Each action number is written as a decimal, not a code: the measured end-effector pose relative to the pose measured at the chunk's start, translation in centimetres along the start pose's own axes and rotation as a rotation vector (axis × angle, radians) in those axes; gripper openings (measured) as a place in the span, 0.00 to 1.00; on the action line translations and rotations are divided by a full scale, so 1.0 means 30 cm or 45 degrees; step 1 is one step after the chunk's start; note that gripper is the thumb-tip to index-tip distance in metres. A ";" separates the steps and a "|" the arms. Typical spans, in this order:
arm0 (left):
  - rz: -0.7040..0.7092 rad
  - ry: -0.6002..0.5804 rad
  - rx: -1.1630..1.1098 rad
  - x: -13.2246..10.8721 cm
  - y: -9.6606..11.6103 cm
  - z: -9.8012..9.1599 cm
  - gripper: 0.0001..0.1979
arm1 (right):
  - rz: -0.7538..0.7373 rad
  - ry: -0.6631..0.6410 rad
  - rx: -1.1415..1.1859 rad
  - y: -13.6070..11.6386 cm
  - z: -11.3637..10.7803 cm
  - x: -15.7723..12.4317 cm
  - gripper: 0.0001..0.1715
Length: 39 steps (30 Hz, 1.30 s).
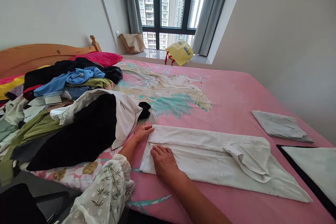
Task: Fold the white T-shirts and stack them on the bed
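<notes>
Works at the near edge of the bed [236, 87], spread with a pink sheet printed with birds. Lays the right hand [164, 159] palm down on the left end of a white garment [223, 157], fingers flat and close together, pointing toward the far edge, clamped on nothing. Rests the left hand [143, 132] just beside it at the far corner of that same end, fingers straight and together, tips touching the folded edge of the cloth. Wears a floral sleeve [105, 189] on the left arm, ending short of the wrist; shows the right forearm bare.

Has the white garment stretched flat along the near edge, from the hands toward the foot end, folded lengthwise with one layer over the other and a loose flap bunched near its right end. Shows small dark specks on the lower layer.

Has a heap of clothes [78, 126] at the head end, black, white, green and blue pieces mixed, its white piece near the left hand. Shows a pink pillow [101, 57] behind the heap against the wooden headboard [39, 54]. Has a folded grey garment [282, 126] near the foot end, well apart from the hands, and a white cloth [312, 168] with a black border at the near right corner. Shows a yellow bag [180, 52] and a brown paper bag [132, 42] on the sill [152, 54] beyond the far edge.
</notes>
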State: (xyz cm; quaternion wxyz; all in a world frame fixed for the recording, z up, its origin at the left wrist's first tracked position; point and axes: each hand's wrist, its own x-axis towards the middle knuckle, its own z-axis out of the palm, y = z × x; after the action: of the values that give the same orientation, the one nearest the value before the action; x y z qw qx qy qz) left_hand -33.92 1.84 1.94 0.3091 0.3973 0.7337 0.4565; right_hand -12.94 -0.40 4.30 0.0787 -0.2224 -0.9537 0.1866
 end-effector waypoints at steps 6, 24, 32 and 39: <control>0.014 -0.016 -0.249 -0.127 -0.015 -0.037 0.34 | 0.225 0.130 -0.070 0.008 -0.010 0.100 0.16; 0.110 0.337 -0.102 -0.168 -0.047 -0.015 0.24 | 0.132 0.551 -0.015 0.042 -0.005 0.015 0.16; 0.782 0.032 0.842 -0.312 0.074 0.047 0.14 | 0.490 0.538 -0.263 0.390 -0.170 -0.353 0.15; 0.730 -0.075 1.312 -0.292 0.139 0.071 0.10 | 0.500 0.261 -0.592 0.496 -0.257 -0.420 0.11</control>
State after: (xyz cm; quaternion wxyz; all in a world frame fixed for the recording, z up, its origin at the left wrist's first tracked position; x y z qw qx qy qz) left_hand -26.61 -3.73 5.72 -0.0390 0.6911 0.7153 0.0953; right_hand 5.94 8.73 4.73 0.0840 -0.4317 -0.8968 -0.0481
